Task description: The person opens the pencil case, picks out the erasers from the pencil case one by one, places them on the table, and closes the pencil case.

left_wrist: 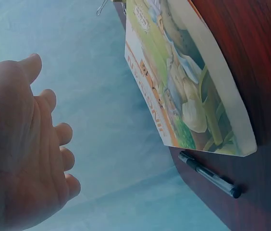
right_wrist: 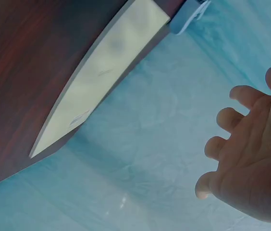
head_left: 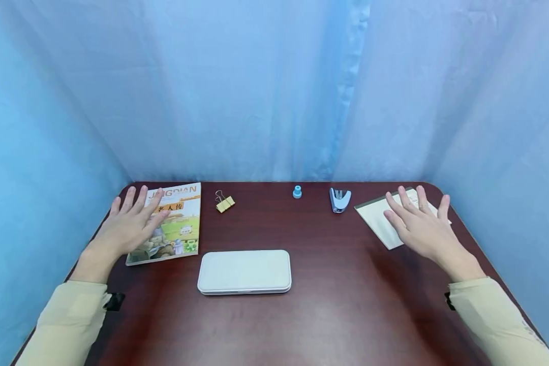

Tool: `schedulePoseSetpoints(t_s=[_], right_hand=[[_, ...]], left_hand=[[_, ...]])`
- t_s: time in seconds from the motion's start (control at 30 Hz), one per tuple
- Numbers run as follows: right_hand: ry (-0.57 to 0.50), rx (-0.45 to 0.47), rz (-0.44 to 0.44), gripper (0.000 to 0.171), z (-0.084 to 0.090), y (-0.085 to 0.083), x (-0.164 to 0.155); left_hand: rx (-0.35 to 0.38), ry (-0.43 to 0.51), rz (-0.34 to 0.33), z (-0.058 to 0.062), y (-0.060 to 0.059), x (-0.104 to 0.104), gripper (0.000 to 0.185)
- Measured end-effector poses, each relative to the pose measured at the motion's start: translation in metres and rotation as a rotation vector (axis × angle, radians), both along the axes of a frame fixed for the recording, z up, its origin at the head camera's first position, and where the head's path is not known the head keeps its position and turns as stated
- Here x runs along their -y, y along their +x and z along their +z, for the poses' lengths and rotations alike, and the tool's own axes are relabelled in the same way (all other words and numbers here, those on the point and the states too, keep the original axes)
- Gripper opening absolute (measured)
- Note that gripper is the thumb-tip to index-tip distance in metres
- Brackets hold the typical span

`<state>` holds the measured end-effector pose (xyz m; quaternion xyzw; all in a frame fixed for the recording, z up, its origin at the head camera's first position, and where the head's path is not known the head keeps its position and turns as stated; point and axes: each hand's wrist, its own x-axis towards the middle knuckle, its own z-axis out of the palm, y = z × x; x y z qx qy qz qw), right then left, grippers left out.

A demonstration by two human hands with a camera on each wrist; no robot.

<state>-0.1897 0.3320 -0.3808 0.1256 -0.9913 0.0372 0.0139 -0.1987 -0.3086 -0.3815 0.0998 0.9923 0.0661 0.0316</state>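
Hovering: left hand (head_left: 130, 223) was held over book (head_left: 176, 229), fingers spread | right hand (head_left: 421, 226) over notepad (head_left: 379, 218), fingers released | nothing grasped.

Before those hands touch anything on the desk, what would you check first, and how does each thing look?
1. Left hand free: ok, fingers spread over the book, holding nothing.
2. Right hand free: ok, fingers spread over the notepad.
3. White case closed and flat on the table: ok.
4. Binder clip, stapler and small blue cap apart from the hands: ok.
5. Pen beside the book's edge, seen in the left wrist view: ok.
6. Hands pressing on book or notepad: cannot tell.
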Motion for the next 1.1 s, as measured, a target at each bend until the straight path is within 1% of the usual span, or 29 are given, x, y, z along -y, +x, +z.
schedulePoseSetpoints(t_s=[0.1,0.23,0.37,0.43,0.5,0.6,0.7,0.77,0.87,0.93,1.0,1.1], right_hand=[[-0.003,-0.005,0.008,0.068,0.003,0.002,0.007],[-0.022,-0.007,0.03,0.067,0.008,0.008,0.018],[-0.071,-0.027,0.078,0.064,0.011,0.015,0.032],[-0.115,-0.039,0.119,0.064,0.012,0.017,0.04],[-0.173,-0.048,0.186,0.069,0.012,0.02,0.049],[-0.244,-0.064,0.317,0.087,0.008,0.024,0.062],[-0.271,-0.06,0.432,0.107,-0.002,0.029,0.079],[-0.282,-0.04,0.479,0.115,-0.009,0.034,0.093],[-0.283,-0.002,0.534,0.121,-0.02,0.04,0.114],[-0.285,0.026,0.57,0.122,-0.027,0.044,0.128],[-0.27,0.047,0.603,0.123,-0.035,0.046,0.141],[-0.252,0.083,0.65,0.12,-0.047,0.049,0.159]], left_hand=[[0.003,-0.005,-0.011,0.003,-0.001,-0.002,0.077],[0.006,-0.014,-0.031,0.006,0.002,-0.009,0.077],[-0.026,0.027,-0.065,0.004,0.004,-0.019,0.076],[-0.059,0.062,-0.098,0.001,0.005,-0.025,0.075],[-0.107,0.084,-0.147,-0.004,0.007,-0.034,0.075],[-0.17,0.096,-0.223,-0.014,0.013,-0.05,0.078],[-0.213,0.08,-0.306,-0.025,0.025,-0.065,0.088],[-0.238,0.069,-0.389,-0.03,0.034,-0.073,0.095],[-0.247,0.078,-0.555,-0.037,0.045,-0.083,0.103],[-0.238,0.089,-0.654,-0.041,0.049,-0.088,0.106],[-0.215,0.102,-0.713,-0.045,0.051,-0.092,0.107],[-0.193,0.109,-0.742,-0.053,0.053,-0.094,0.107]])
